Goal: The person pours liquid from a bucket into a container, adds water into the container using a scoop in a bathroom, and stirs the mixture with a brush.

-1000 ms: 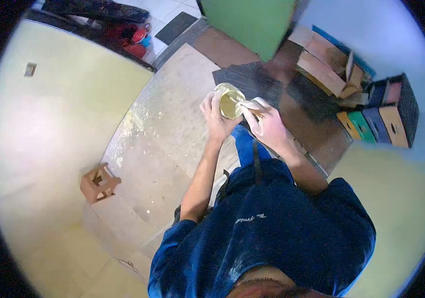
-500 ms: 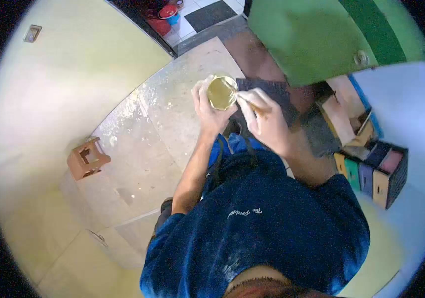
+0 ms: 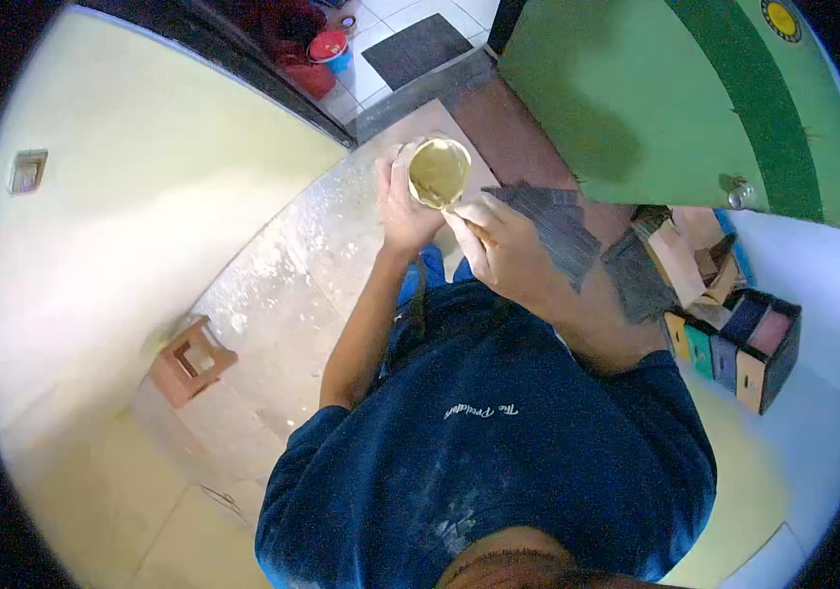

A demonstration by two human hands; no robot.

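Observation:
My left hand (image 3: pixel 406 208) is wrapped round a round, open container (image 3: pixel 440 169) with yellowish paint-like stuff inside. It is held up before my chest, its mouth facing the camera. In my right hand (image 3: pixel 506 247), the fingers are closed on the handle of a paintbrush (image 3: pixel 482 234), just below and right of the container. The brush tip meets the container's near rim; its bristles are hard to make out.
A brown stool (image 3: pixel 192 361) stands by the wall on the left of the paint-spotted floor (image 3: pixel 273 285). An open green door (image 3: pixel 626 108) is at the upper right. Below it are cardboard boxes (image 3: pixel 675 260) and a small drawer unit (image 3: pixel 749 344). A dark mat (image 3: pixel 415 49) lies beyond the doorway.
My right hand with the paintbrush has dropped from the container's right side to its near rim. The container has tipped a little, showing more of its inside. The view has shifted slightly.

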